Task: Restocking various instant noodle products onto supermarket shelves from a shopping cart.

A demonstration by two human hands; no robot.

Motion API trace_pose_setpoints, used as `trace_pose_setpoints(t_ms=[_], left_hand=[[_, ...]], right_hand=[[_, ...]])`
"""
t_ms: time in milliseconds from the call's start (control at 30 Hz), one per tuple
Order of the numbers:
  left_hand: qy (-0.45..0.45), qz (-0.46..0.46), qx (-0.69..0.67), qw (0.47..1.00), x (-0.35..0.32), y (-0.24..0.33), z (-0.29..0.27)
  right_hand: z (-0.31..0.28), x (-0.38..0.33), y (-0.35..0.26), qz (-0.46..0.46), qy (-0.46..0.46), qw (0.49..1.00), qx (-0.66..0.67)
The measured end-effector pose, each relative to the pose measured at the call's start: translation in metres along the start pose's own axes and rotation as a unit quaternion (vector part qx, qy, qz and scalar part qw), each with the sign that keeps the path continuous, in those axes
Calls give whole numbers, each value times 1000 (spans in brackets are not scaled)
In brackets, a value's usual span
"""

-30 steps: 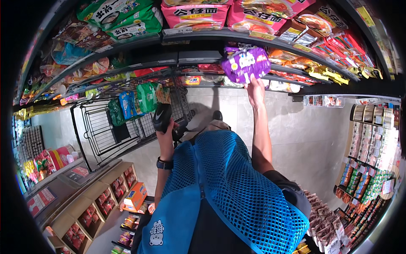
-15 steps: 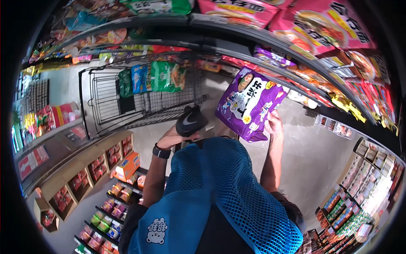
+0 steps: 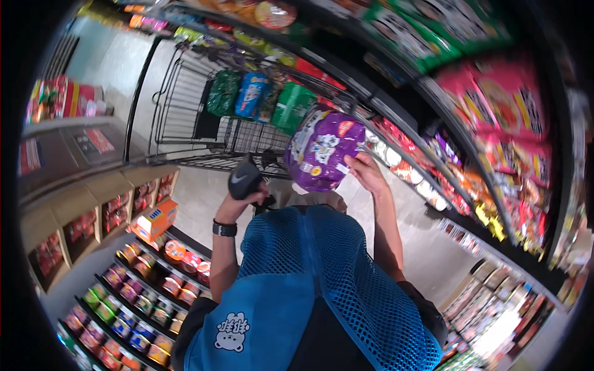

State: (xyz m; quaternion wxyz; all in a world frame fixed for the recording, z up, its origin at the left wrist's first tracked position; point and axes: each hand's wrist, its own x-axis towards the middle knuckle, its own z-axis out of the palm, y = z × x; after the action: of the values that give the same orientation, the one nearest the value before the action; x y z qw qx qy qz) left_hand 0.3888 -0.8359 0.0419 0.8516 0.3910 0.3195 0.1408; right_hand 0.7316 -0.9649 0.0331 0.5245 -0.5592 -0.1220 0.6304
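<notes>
Right hand (image 3: 366,174) closed on the right edge of a purple snack bag (image 3: 323,150), fingers wrapped over its rim, thumb side toward the chest. Bag held up at chest height, tilted, long axis running from lower left to upper right, printed face turned toward the head. Left hand (image 3: 246,196) gripping a black handheld scanner (image 3: 243,177), its head up and just left of the bag's lower edge; near, not clearly touching. Black watch (image 3: 224,228) on the left wrist. Blue mesh vest (image 3: 322,290) below both forearms. Beyond the hands, a wire shopping cart (image 3: 185,117) holding green and blue bags. Stocked shelves (image 3: 495,123) curve to the right; rows of cup packs (image 3: 142,303) at lower left.
</notes>
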Motion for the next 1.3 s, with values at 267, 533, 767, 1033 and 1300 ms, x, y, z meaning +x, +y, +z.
trace_pose_setpoints(t_ms=[267, 533, 767, 1033, 1300], left_hand=[[119, 66, -125, 983, -65, 20, -120], [247, 25, -190, 950, -116, 0, -145], [301, -11, -218, 928, -129, -33, -154], [336, -81, -241, 907, -121, -50, -153], [317, -125, -205, 917, -114, -57, -146]], right_hand=[[185, 152, 59, 135, -99, 986, 10], [221, 261, 169, 173, -43, 949, -260], [199, 357, 230, 213, -96, 884, -405], [199, 412, 250, 144, -185, 791, -565], [231, 415, 191, 84, -366, 561, -738]])
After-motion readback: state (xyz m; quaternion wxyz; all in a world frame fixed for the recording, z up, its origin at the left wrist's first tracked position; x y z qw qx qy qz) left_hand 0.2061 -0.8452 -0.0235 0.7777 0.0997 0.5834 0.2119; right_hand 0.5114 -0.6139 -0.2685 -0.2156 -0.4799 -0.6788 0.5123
